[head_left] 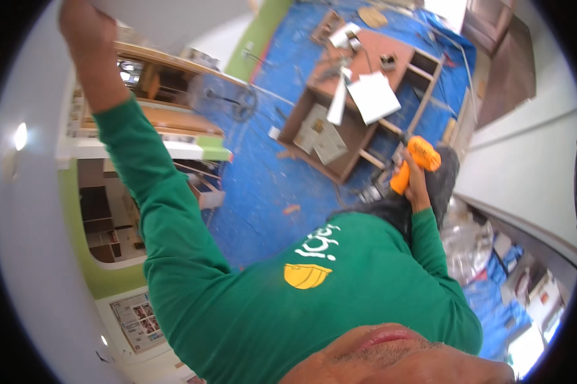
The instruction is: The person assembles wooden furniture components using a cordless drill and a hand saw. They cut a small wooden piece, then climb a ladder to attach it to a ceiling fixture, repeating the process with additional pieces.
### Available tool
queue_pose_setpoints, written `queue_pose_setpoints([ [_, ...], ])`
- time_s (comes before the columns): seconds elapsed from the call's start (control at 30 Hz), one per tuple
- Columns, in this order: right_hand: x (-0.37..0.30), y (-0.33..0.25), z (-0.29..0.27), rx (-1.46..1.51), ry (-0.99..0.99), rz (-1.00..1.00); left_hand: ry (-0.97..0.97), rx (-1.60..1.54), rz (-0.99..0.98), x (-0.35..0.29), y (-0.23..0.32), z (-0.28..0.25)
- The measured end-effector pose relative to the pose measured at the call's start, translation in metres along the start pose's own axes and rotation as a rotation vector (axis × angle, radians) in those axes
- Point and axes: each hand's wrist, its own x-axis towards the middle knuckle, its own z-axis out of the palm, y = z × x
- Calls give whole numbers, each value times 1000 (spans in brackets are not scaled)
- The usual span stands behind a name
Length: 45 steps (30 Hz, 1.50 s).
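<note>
My right hand (417, 187) is wrapped round the grip of an orange cordless drill (423, 153), low in front of my body. The drill's front end points toward a brown wooden cabinet frame (339, 168) on the floor, apart from it as far as I can see. Raised high to the left, my left hand (88, 29) is cut off by the upper edge, and its fingers do not show. Beside it is a large pale panel (186, 22); whether the hand touches it I cannot tell.
A blue sheet (250, 185) covers the floor. On the cabinet frame lie a white board (373, 97), newspaper (330, 144) and small tools. A round-based stand (243, 104) is near wooden shelving (167, 116) at left. Clear plastic wrapping (467, 246) lies at right, beside a pale wall.
</note>
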Motion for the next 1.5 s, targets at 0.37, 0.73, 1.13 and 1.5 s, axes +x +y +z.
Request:
queue_pose_setpoints([
  [0.37, 40, -27, 0, -1407, 378, -434, 390, -178, -1136, -535, -236, 148],
  [0.73, 117, 82, -10, -2096, 267, -389, 346, -5, -1507, -766, -177, 195],
  [1.13, 131, 99, -13, -2376, 187, -407, 419, 67, -1573, -862, -136, 175],
  [1.5, 144, 107, -38, -2420, 178, -548, 245, 33, -1649, -865, -166, 188],
])
